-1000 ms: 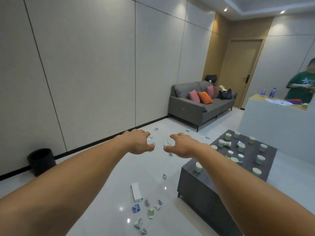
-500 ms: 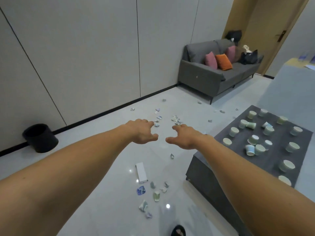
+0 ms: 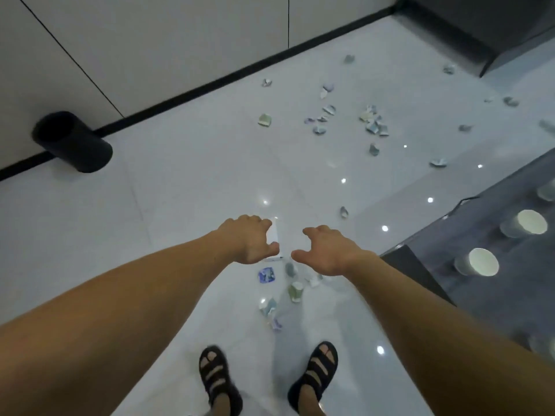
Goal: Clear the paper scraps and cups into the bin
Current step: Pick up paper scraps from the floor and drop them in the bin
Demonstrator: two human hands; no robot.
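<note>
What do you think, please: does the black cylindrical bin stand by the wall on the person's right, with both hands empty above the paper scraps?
No: the head view shows the black cylindrical bin by the wall on the person's left. The left hand and right hand are empty above the paper scraps.

White box half hidden behind left hand, cups blurred, table cut by right edge
</note>
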